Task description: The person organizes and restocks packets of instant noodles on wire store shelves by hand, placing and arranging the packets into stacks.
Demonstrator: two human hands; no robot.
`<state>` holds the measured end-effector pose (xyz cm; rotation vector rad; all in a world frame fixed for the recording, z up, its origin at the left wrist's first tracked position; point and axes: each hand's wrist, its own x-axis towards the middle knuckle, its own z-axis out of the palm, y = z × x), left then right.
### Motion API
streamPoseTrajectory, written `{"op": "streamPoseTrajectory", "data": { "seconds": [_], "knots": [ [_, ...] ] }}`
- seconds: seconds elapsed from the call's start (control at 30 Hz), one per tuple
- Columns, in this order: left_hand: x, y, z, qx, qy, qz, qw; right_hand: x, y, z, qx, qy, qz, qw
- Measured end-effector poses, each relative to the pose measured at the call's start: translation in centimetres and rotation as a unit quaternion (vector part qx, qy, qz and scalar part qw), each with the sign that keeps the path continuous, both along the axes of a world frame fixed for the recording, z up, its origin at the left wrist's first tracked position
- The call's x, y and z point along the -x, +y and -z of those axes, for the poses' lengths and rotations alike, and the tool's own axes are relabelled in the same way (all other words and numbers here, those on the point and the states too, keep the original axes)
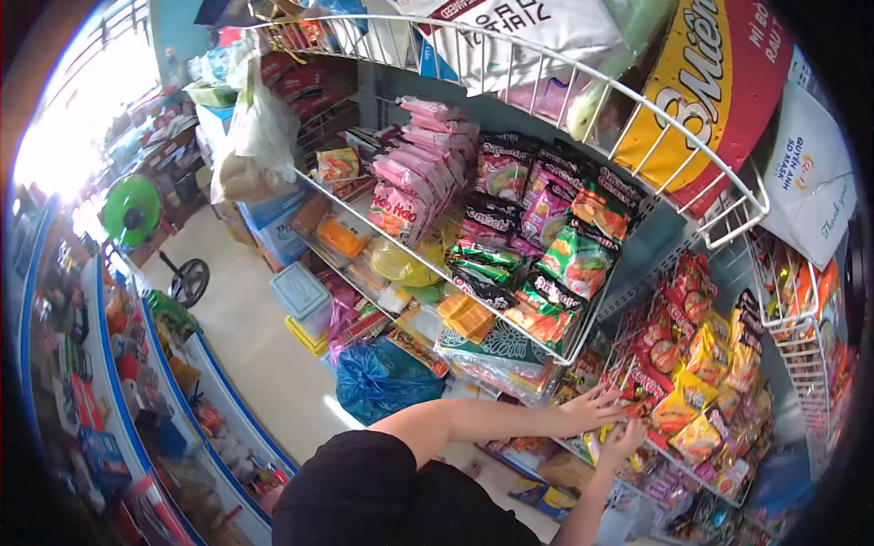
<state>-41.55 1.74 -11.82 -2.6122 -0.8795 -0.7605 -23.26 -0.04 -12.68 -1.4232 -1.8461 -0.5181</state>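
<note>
My left hand [590, 411] reaches to the front edge of the right-hand wire shelf, its fingers stretched out over a red noodle packet [643, 386]. Just below it, my right hand [623, 440] is at the same shelf edge, with bent fingers close to the red packets; what it holds, if anything, is too small to make out. Yellow noodle packets [681, 403] lie right beside both hands, with more red packets [672, 337] stacked behind them.
A wire shelf [428, 264] with pink and black noodle packets stands left of the hands. An upper wire basket [665, 118] overhangs them. A blue bag [382, 378] sits on the floor, near a green fan [132, 211]. Blue-edged shelves [228, 391] line the left side.
</note>
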Motion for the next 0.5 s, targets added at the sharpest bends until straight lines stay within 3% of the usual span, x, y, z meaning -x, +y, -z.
{"op": "streamPoseTrajectory", "data": {
  "seconds": [0.1, 0.13, 0.2, 0.23, 0.27, 0.3, 0.33, 0.37, 0.4, 0.43, 0.5],
  "knots": [
    [0.1, -0.3, -0.4, 0.022, 0.021, -0.009, 0.999, 0.1, 0.2, 0.5, -0.052, -0.032, 0.022, 0.998],
    [-0.8, 0.1, 0.8, 0.008, -0.010, -0.016, 1.000, 0.2, -0.3, 0.0, 0.044, 0.004, 0.037, 0.998],
    [-1.0, -0.1, 0.9, -0.016, -0.008, -0.035, 0.999, -0.6, 0.0, 1.4, 0.035, -0.007, 0.077, 0.996],
    [-1.0, 0.3, 1.3, -0.019, -0.014, -0.030, 0.999, -1.1, -0.1, 1.6, 0.087, 0.015, 0.089, 0.992],
    [-1.4, 0.5, 1.8, -0.020, -0.020, -0.021, 0.999, -0.9, -0.2, 1.7, 0.085, 0.032, 0.079, 0.993],
    [-1.6, 0.5, 1.1, 0.072, 0.006, -0.011, 0.997, -0.9, -0.4, 1.6, 0.083, 0.050, 0.078, 0.992],
    [-2.0, 0.9, 1.8, 0.051, 0.040, -0.041, 0.997, -2.5, 0.3, 3.1, 0.082, -0.009, 0.079, 0.993],
    [-2.3, 1.3, 2.2, 0.026, 0.070, -0.063, 0.995, -1.9, 0.1, 2.7, 0.022, 0.005, 0.051, 0.998],
    [-0.4, 0.0, -1.0, 0.188, -0.064, 0.030, 0.980, -1.7, 0.0, 1.7, 0.026, -0.006, 0.052, 0.998],
    [-0.7, 0.1, -0.1, -0.034, -0.098, -0.018, 0.994, 0.3, -0.7, -1.5, 0.045, 0.010, 0.008, 0.999],
    [0.2, -0.5, -1.1, -0.021, -0.016, -0.019, 0.999, 1.3, -1.0, -3.0, 0.055, 0.025, 0.006, 0.998]
  ]
}}
